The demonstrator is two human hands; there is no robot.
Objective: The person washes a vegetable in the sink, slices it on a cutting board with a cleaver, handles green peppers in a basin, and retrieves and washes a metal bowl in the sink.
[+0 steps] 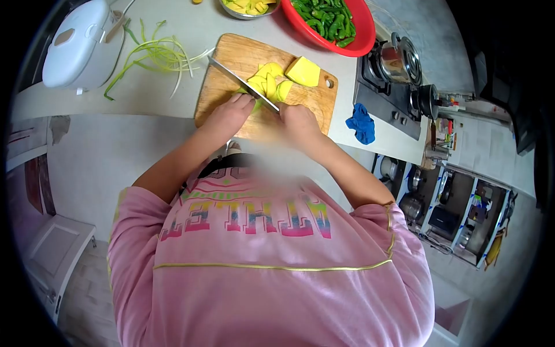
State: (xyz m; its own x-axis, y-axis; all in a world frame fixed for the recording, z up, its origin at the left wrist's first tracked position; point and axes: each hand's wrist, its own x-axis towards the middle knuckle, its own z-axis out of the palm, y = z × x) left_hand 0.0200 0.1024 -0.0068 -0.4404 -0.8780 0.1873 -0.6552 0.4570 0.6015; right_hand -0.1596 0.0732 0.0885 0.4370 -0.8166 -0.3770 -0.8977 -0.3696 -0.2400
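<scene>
On the wooden cutting board (224, 58) lie thin yellow slices (268, 76) that look like squash, with a thick yellow chunk (303, 72) beside them near the board's hole. My right hand (299, 122) is closed around the handle of a kitchen knife (243, 83). The blade slants up and left across the board, in front of the slices. My left hand (230, 117) has its fingers bent and pressed down close to the blade, over a yellow squash piece (258, 106) that is mostly hidden by the fingers and the knife.
Behind the board stand a metal bowl (243, 15) of yellow pieces and a red basin (359, 48) of green peppers (332, 23). Green stalks (156, 53) and a white appliance (81, 49) are left. A blue cloth (362, 124) and a stove (378, 104) with pots are right.
</scene>
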